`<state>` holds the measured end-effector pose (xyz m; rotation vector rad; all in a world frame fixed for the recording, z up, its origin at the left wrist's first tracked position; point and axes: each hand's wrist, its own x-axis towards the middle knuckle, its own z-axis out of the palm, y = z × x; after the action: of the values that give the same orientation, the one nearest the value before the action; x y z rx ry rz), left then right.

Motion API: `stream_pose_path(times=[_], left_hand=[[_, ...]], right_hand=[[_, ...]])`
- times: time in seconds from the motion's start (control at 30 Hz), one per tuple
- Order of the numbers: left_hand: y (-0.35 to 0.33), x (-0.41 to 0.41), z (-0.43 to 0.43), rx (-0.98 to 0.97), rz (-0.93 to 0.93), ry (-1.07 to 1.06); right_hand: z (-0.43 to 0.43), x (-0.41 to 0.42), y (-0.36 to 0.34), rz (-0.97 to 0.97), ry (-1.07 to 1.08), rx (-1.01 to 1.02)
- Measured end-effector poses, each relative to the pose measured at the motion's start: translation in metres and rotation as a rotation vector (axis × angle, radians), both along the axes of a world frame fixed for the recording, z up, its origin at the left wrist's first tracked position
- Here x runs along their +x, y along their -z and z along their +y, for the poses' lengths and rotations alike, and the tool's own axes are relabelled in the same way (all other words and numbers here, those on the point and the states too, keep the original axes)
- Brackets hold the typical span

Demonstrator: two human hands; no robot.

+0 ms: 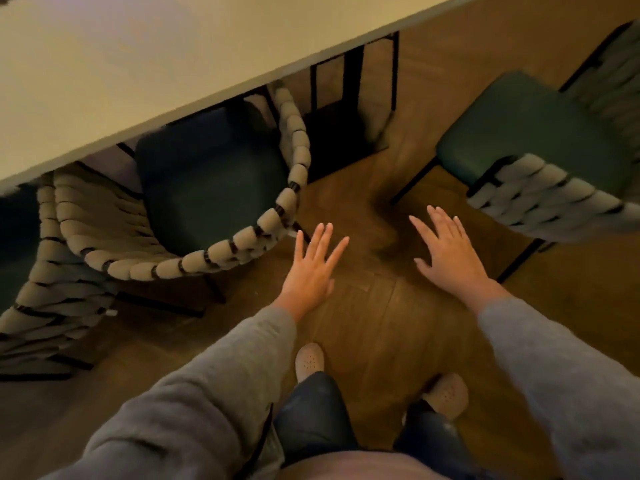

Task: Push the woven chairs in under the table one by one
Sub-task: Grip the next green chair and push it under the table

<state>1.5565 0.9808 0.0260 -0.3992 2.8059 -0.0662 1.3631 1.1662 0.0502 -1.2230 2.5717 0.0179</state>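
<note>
Below me, both hands hover over wood floor (363, 323) with fingers spread, holding nothing: left hand (311, 268) just beside the tucked woven chair (214, 188), right hand (446, 254) near the pulled-out woven chair (533, 147); beyond, I see the pale table (138, 71), blurred

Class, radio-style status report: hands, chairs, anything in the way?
Left hand and right hand open, empty, over bare floor. Left chair partly under the table; right chair out. Nothing visible blocking it.
</note>
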Motion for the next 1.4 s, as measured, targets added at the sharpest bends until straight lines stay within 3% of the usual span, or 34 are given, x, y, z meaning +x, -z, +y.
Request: stream_pose_path(times=[0.2, 0.53, 0.83, 1.0, 1.17, 1.33, 1.4], left_hand=[[-0.015, -0.091, 0.137, -0.029, -0.014, 0.189], [-0.029, -0.236, 0.327, 0.01, -0.014, 0.258], [-0.037, -0.403, 0.371, 0.149, 0.05, 0.251], [-0.016, -0.506, 0.375, 0.312, -0.098, 0.271], [-0.007, -0.555, 0.391, 0.48, -0.264, 0.252], [-0.011, -0.597, 0.392, 0.733, -0.281, 0.023], [-0.011, -0.616, 0.386, 0.748, -0.256, -0.056]], right_hand=[[0.163, -0.057, -0.003, -0.002, 0.119, -0.029], [0.37, -0.166, -0.027, 0.044, 0.274, -0.009], [0.398, -0.278, -0.017, 0.079, 0.199, -0.059], [0.404, -0.387, -0.012, 0.043, 0.08, 0.088], [0.422, -0.463, -0.007, -0.019, -0.003, 0.283], [0.418, -0.539, -0.005, -0.059, -0.104, 0.373], [0.409, -0.567, -0.004, -0.064, -0.168, 0.384]])
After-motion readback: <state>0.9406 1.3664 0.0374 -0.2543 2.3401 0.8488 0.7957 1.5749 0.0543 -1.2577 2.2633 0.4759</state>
